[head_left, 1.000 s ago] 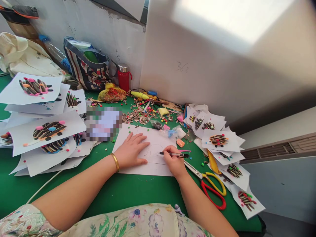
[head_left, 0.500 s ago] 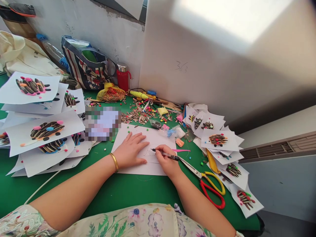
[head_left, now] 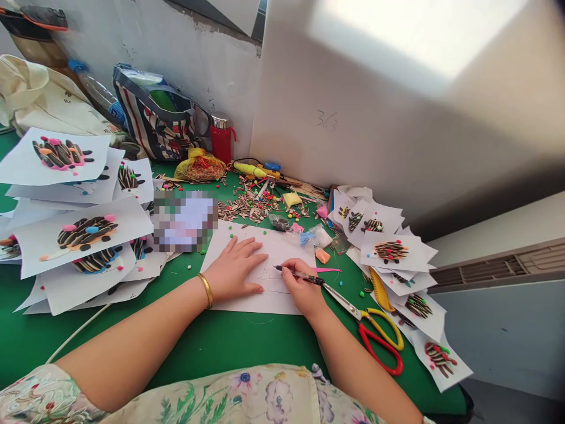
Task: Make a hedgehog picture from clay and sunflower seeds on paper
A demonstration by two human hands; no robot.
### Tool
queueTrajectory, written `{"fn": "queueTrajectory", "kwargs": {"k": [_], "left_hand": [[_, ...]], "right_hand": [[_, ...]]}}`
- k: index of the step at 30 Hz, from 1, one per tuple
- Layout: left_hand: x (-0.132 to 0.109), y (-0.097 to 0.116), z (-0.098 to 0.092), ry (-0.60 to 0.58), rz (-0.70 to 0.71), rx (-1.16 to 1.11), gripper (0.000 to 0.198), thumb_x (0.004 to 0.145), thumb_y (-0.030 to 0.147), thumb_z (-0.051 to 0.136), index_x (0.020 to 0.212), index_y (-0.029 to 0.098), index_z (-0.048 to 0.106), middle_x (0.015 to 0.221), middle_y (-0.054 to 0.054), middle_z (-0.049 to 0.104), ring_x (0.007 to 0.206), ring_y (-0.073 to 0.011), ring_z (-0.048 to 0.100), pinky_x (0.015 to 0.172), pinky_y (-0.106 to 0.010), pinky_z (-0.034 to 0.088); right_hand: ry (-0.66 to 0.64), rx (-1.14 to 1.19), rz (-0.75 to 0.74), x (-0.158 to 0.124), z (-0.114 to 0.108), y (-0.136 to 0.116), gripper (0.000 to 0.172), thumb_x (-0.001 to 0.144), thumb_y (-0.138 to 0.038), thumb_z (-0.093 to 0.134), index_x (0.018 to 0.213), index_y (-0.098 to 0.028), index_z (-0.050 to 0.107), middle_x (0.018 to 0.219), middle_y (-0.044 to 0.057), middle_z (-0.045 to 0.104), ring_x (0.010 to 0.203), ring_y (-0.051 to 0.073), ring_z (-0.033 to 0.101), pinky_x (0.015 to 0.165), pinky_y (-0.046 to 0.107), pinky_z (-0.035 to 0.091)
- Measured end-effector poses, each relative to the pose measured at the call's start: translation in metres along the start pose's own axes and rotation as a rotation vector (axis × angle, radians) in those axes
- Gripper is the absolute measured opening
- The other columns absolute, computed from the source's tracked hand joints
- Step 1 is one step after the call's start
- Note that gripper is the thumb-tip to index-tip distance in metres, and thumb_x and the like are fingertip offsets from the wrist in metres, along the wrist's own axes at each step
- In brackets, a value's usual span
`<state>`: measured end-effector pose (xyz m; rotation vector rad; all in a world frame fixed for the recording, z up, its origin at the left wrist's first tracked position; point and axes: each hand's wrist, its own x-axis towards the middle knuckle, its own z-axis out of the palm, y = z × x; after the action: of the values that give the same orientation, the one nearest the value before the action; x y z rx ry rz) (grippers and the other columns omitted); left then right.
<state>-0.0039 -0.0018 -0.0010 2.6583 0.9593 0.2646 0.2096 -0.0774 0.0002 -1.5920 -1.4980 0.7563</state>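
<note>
A white sheet of paper [head_left: 247, 301] lies on the green table in front of me, with thin, faint drawn lines on it. My left hand [head_left: 233, 271] rests flat on the sheet, fingers spread, a gold bangle [head_left: 206, 290] at its wrist. In a writing grip, my right hand [head_left: 304, 288] holds a black pen [head_left: 304, 275], its tip at the drawn lines. Beside that hand lie scissors [head_left: 375, 330] with one yellow and one red handle, blades pointing towards it. Small clay lumps in plastic wrap [head_left: 315, 235] sit just beyond the sheet.
Stacks of paper with sunflower-seed hedgehog pictures stand at left [head_left: 88, 229] and right [head_left: 392, 250]. Loose sunflower seeds [head_left: 247, 203] are strewn at the back, near a red flask [head_left: 221, 141] and a striped bag [head_left: 154, 115]. A blurred-out object [head_left: 188, 221] lies left of the sheet.
The pen tip has shifted slightly to the right along the drawing, together with my right hand. My left hand stays flat on the paper.
</note>
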Motion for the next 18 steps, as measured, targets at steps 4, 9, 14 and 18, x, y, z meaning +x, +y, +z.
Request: {"fn": "queueTrajectory", "kwargs": {"k": [4, 9, 14, 18], "left_hand": [[0.0, 0.0, -0.001, -0.008, 0.001, 0.013, 0.076, 0.073, 0.058, 0.071, 0.139, 0.028, 0.049, 0.153, -0.011, 0.039, 0.146, -0.0335, 0.024, 0.119, -0.059, 0.009], [0.0, 0.0, -0.002, -0.019, -0.001, 0.022, 0.076, 0.073, 0.058, 0.071, 0.14, 0.028, 0.048, 0.153, -0.011, 0.039, 0.146, -0.0331, 0.024, 0.119, -0.059, 0.01], [0.0, 0.0, -0.002, -0.015, 0.001, 0.021, 0.077, 0.073, 0.058, 0.071, 0.14, 0.027, 0.049, 0.153, -0.012, 0.039, 0.146, -0.0333, 0.024, 0.118, -0.059, 0.01], [-0.001, 0.0, -0.001, -0.012, 0.002, 0.023, 0.077, 0.073, 0.058, 0.072, 0.14, 0.027, 0.049, 0.153, -0.012, 0.039, 0.146, -0.0337, 0.024, 0.118, -0.059, 0.01]], "right_hand": [[0.019, -0.01, -0.003, 0.0, -0.003, -0.001, 0.013, 0.085, -0.03, 0.054, 0.085, -0.023, 0.064, 0.081, 0.002, 0.067, 0.077, 0.02, 0.06, 0.07, 0.031, 0.047], [0.054, 0.009, 0.033, 0.0, -0.009, 0.002, 0.012, 0.084, -0.03, 0.052, 0.081, -0.022, 0.061, 0.075, 0.0, 0.063, 0.07, 0.018, 0.058, 0.063, 0.029, 0.046], [0.025, 0.016, 0.059, -0.008, -0.008, -0.002, 0.012, 0.082, -0.029, 0.053, 0.076, -0.023, 0.061, 0.068, -0.001, 0.061, 0.064, 0.017, 0.056, 0.06, 0.028, 0.044], [-0.017, 0.029, 0.051, -0.013, -0.002, -0.009, 0.012, 0.083, -0.028, 0.054, 0.077, -0.022, 0.062, 0.072, 0.0, 0.064, 0.069, 0.017, 0.058, 0.064, 0.028, 0.046]]}}
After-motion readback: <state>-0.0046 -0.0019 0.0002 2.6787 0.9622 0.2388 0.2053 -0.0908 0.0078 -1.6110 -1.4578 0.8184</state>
